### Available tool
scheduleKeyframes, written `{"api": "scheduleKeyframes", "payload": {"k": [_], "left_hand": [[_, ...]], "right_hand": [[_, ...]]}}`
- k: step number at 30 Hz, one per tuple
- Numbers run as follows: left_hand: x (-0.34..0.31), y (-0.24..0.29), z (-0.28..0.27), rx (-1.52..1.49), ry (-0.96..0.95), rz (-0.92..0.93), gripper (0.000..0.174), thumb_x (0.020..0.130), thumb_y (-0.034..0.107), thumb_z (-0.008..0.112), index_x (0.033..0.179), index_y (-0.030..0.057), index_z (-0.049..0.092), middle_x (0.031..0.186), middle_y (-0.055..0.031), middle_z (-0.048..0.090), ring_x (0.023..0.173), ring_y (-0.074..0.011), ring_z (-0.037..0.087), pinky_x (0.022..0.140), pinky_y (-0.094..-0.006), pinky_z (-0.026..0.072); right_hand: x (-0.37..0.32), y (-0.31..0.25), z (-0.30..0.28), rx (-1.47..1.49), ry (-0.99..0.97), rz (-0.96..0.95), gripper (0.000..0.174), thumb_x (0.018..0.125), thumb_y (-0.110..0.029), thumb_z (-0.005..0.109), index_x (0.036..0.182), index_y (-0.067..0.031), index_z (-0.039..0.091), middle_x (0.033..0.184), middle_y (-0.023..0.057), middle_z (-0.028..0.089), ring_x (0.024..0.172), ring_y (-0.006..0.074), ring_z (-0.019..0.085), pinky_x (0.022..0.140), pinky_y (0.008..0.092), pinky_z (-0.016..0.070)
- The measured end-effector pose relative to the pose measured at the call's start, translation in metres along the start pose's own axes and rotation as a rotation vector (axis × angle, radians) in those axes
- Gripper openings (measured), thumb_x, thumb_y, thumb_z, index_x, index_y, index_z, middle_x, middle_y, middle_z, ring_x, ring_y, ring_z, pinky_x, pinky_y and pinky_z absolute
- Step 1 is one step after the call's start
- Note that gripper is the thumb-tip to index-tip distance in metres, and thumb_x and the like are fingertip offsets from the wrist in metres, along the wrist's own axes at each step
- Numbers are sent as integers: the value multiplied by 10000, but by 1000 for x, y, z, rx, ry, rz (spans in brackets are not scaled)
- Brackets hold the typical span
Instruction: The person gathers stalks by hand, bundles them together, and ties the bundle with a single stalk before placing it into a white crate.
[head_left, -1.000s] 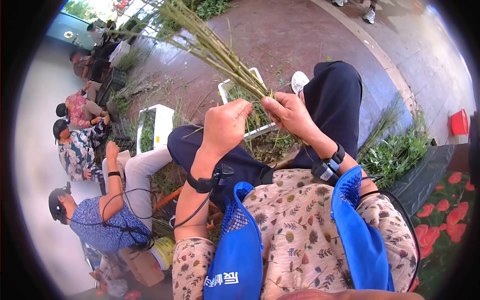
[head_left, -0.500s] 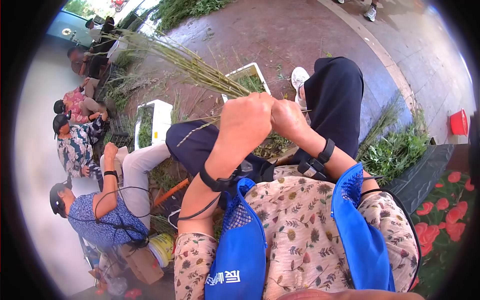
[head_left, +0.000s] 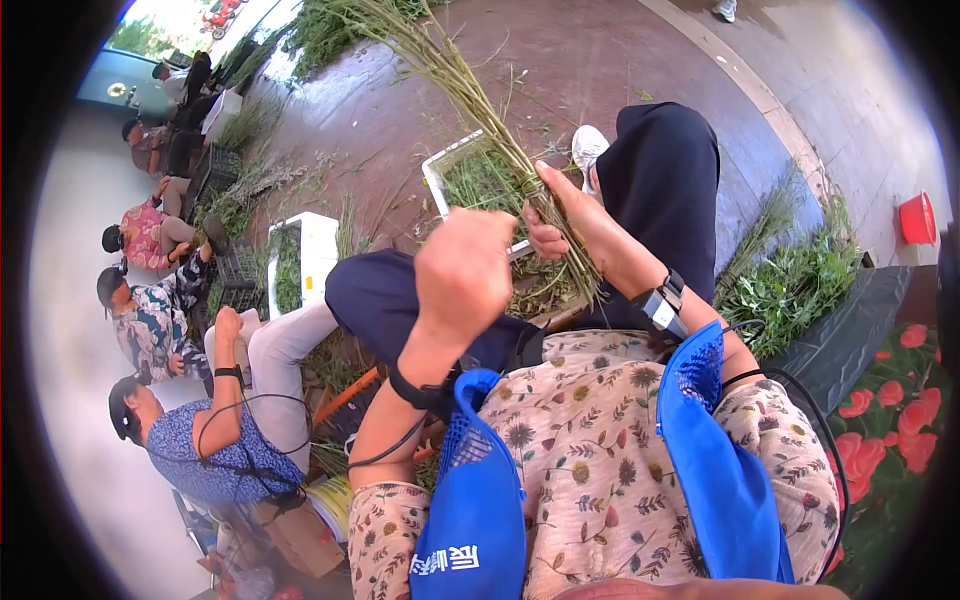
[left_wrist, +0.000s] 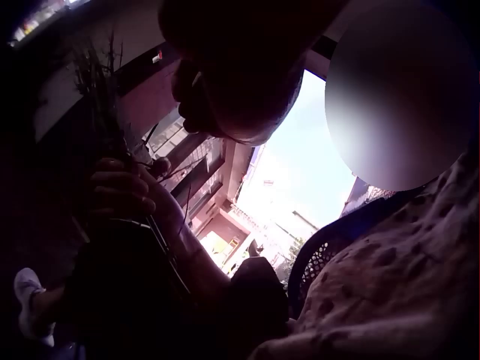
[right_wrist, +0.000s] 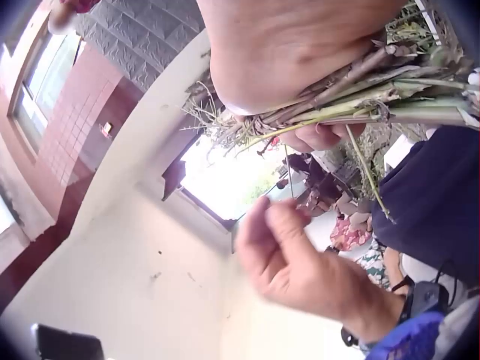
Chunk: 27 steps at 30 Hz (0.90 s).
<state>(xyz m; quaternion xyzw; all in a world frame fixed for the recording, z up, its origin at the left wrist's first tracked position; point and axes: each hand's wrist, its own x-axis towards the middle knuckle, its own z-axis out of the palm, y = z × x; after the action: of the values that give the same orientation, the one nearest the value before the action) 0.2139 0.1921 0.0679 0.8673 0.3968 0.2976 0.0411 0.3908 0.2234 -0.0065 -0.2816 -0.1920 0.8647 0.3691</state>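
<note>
A bundle of long green stems (head_left: 480,105) slants up and away from the body, its cut ends near the right wrist. My right hand (head_left: 572,212) grips it low down, the thumb lying along the stems; a thin band of stem circles the bundle beside the thumb. In the right wrist view, the butt ends (right_wrist: 375,97) run past the right palm (right_wrist: 300,52). My left hand (head_left: 465,270) is raised just left of the bundle, fingers curled. There, the left thumb and forefinger (right_wrist: 289,232) pinch the end of a thin stem (right_wrist: 290,172) leading up to the bundle.
White crates (head_left: 432,175) of cut greenery stand on the floor ahead and left. A leafy pile (head_left: 790,290) lies by the right knee, a red bucket (head_left: 917,220) beyond. Several seated people line the left wall, the nearest in a blue top (head_left: 195,440).
Both hands came together at the bundle, then the left hand drew away toward the body. The bundle's top dipped left and now points more forward again, and the band shows round it.
</note>
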Motion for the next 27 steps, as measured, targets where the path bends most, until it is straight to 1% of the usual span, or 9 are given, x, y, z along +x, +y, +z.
{"api": "scheduleKeyframes", "payload": {"k": [3, 4, 8, 10, 13, 17, 22, 24, 27], "left_hand": [[-1, -38, 12, -388, -24, -544, 276, 810, -25, 582, 1081, 15, 609, 1008, -133, 653, 899, -252, 634, 765, -347, 509], [-4, -52, 22, -546, -35, -549, 368, 799, -40, 587, 1162, 11, 568, 1065, -124, 653, 943, -208, 633, 838, -316, 498], [4, -55, 50, -797, -65, -390, 378, 856, -35, 559, 1230, 16, 541, 1155, -62, 616, 1038, -127, 578, 883, -281, 461], [25, -30, 32, -1163, -205, -460, 346, 882, -9, 564, 1226, 15, 548, 1142, -55, 617, 1019, -121, 583, 879, -281, 464], [12, -41, 38, -1392, -285, -609, 281, 876, -31, 581, 1153, 9, 556, 1014, -18, 638, 932, -100, 591, 876, -248, 464], [2, -44, 30, -1203, -323, -560, 153, 888, -13, 578, 1036, 7, 615, 977, -11, 651, 905, -75, 587, 817, -230, 461], [-1, -56, 15, -1147, -257, -597, 188, 870, 13, 589, 1047, -33, 629, 941, -22, 652, 846, -74, 583, 741, -212, 457], [1, -55, 0, -1173, -284, -703, 232, 836, 40, 630, 1053, -41, 632, 948, -35, 648, 839, -73, 579, 729, -198, 438], [2, -53, -4, -1188, -255, -670, 263, 821, -4, 628, 1079, -52, 629, 1025, -74, 666, 905, -112, 608, 818, -238, 460]], "right_hand": [[-4, -2, 3, 134, -167, 81, 573, 924, -608, 421, 735, -73, 494, 496, -15, 380, 370, 99, 334, 401, 253, 313], [-4, 1, 7, 139, -231, 82, 589, 912, -634, 420, 721, -82, 487, 475, -21, 356, 358, 95, 328, 389, 245, 303], [-14, 1, 30, 232, -392, 186, 604, 942, -618, 356, 689, -86, 487, 433, -15, 333, 333, 104, 314, 356, 251, 293], [-17, 2, 34, 255, -467, 200, 618, 951, -615, 330, 691, -80, 499, 428, -11, 338, 320, 107, 315, 345, 251, 286], [-18, -2, 30, 277, -529, 206, 633, 953, -620, 310, 694, -77, 506, 426, -10, 345, 312, 108, 315, 339, 252, 284], [-19, -4, 27, 247, -448, 173, 636, 949, -625, 314, 694, -75, 505, 424, -7, 341, 312, 108, 316, 342, 248, 285], [-21, 1, 26, 0, -183, 134, 613, 944, -609, 377, 686, -66, 493, 476, -1, 396, 365, 108, 360, 382, 244, 309], [-21, 7, 28, -217, -107, -2, 614, 958, -592, 358, 714, -46, 501, 489, 13, 419, 374, 107, 374, 392, 241, 314], [-14, 14, 25, -433, -23, -180, 590, 961, -559, 396, 765, -21, 542, 534, 26, 478, 416, 99, 417, 416, 237, 328]]}}
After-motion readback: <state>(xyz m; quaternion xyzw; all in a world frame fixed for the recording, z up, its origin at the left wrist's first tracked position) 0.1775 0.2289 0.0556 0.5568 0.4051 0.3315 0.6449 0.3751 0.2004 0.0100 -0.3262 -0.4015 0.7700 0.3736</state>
